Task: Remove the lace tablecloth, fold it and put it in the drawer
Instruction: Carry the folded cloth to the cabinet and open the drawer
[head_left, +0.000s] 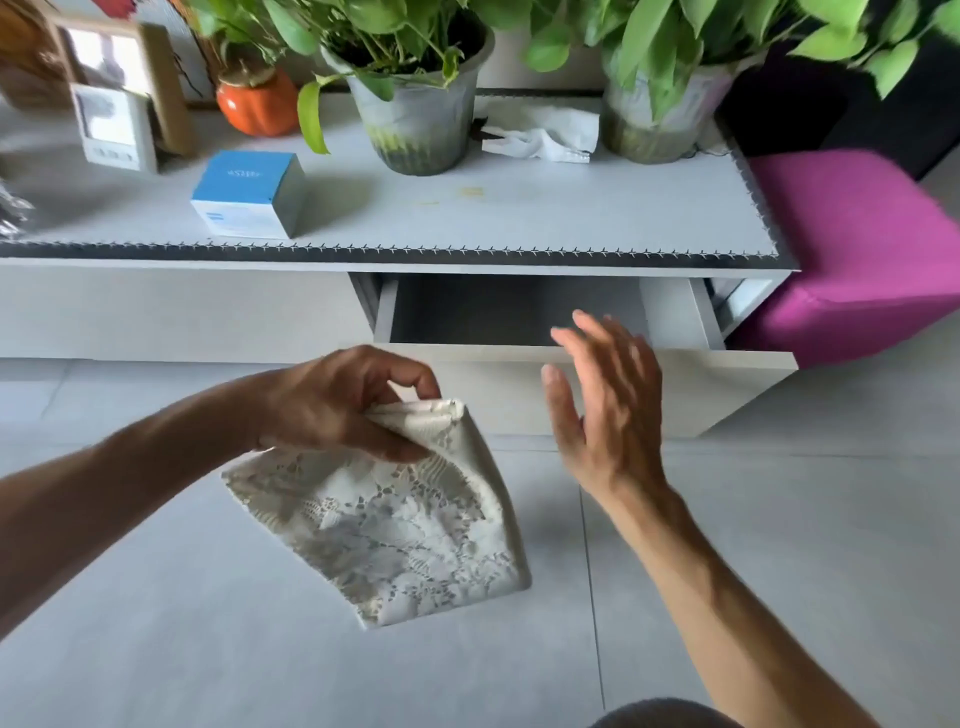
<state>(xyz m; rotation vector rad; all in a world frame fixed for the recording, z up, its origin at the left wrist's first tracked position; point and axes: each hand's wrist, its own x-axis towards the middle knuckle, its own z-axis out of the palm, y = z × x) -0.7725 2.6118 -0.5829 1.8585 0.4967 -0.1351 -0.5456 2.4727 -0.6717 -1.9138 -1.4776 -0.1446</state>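
Over the grey tiled floor (779, 545), our left hand (337, 405) pinches the folded lace tablecloth (395, 530) by its top corner, hanging near and left of the open drawer (519, 312), while our right hand (602, 410), spread and empty, hovers nearer its front.

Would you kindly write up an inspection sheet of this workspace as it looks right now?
Surface: grey cabinet top, lace already off.
Job's things: lace tablecloth folded, hanging from one corner; drawer pulled open, inside looks empty.
Clutter: blue box, two potted plants, crumpled tissue, orange pot, small display.
Hands: left hand pinches the tablecloth; right hand open, blurred, near the drawer front.
Cables: nothing seen.
Surroundings: tiled floor, magenta stool.
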